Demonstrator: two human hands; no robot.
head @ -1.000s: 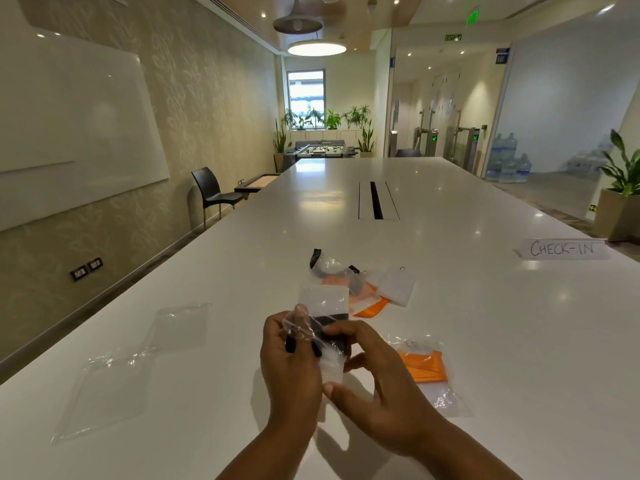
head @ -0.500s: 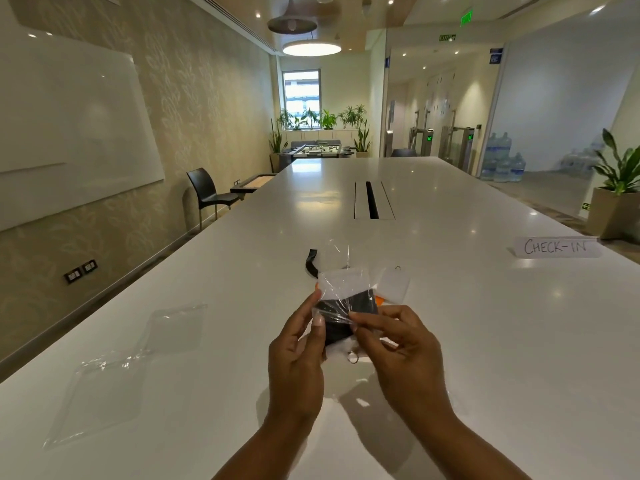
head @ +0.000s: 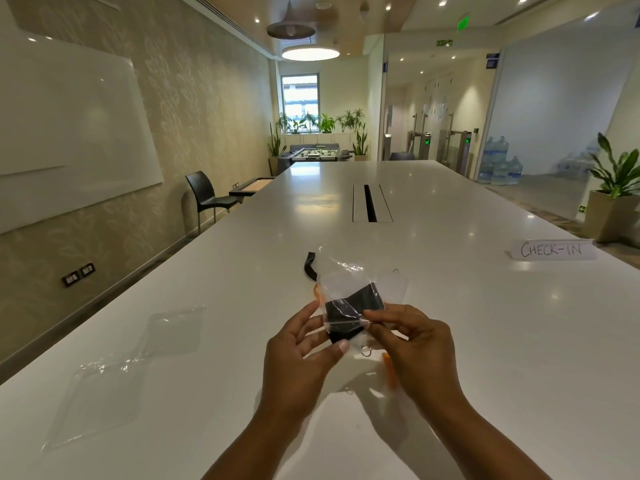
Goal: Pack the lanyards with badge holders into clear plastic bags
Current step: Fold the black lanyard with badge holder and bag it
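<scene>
A clear plastic bag [head: 341, 271] is held up above the white table [head: 485, 341], with a folded black lanyard [head: 353, 306] inside it. My left hand [head: 299, 362] holds the bag's lower left corner between thumb and fingers. My right hand [head: 415, 344] pinches the bag's lower edge near its middle. A small metal ring [head: 366, 350] hangs below the bag between my hands. Behind the bag lie a loose black strap [head: 310, 266] and bits of an orange lanyard [head: 316, 292], mostly hidden.
Empty clear bags [head: 114, 372] lie on the table to the left. An orange strip [head: 389, 372] shows under my right hand. A "CHECK-IN" sign [head: 552, 250] stands at the right. A cable slot [head: 370, 207] sits mid-table.
The bag with the black lanyard has risen higher and been turned more upright. My hands have shifted to its lower edge, and the view has tilted upward.
</scene>
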